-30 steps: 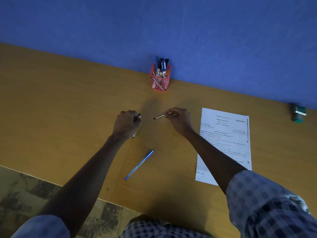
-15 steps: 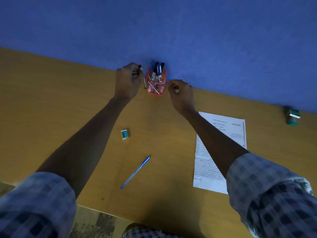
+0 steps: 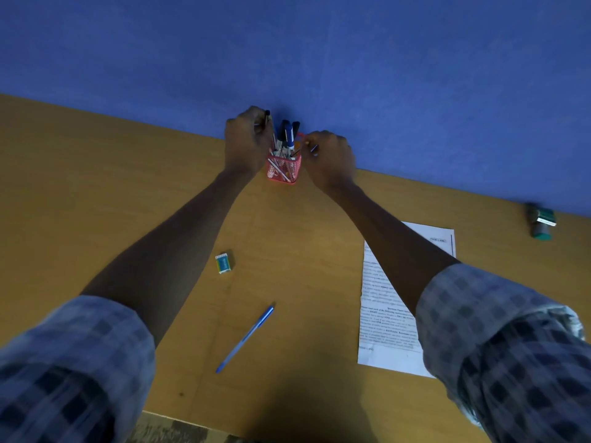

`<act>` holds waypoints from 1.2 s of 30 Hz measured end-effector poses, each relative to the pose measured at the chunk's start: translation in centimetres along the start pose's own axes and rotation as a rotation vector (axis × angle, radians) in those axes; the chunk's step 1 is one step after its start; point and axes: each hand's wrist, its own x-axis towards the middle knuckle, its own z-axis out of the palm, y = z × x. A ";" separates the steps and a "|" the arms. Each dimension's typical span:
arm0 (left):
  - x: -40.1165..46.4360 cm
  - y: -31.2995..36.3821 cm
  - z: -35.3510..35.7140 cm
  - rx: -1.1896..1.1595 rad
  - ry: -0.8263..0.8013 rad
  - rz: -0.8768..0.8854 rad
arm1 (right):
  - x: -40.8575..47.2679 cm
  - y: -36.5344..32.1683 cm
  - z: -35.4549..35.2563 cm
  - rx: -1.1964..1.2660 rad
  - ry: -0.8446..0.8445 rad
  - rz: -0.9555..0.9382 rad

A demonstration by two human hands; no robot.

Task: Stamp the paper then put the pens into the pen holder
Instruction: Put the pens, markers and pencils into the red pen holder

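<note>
we see two hands at one red mesh pen holder by the blue wall at the surface's far edge. our left hand grips a dark pen beside the holder's left rim; our right hand pinches a thin pen at its right rim. the holder already carries several pens. one blue pen lies loose in the open middle, near one eraser. one printed paper lies right, partly under our right arm; one stamp sits well apart at the far right.
</note>
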 end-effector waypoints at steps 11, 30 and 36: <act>0.0 -1.9 0.8 0.052 -0.106 -0.008 | 1.2 0.0 1.0 -0.005 -0.032 0.012; 0.0 -1.2 1.2 0.119 -0.180 -0.202 | 0.7 0.5 0.8 0.023 -0.007 0.024; -0.8 -1.2 -0.1 0.180 -0.077 -0.240 | -0.4 0.4 0.7 0.001 -0.031 0.019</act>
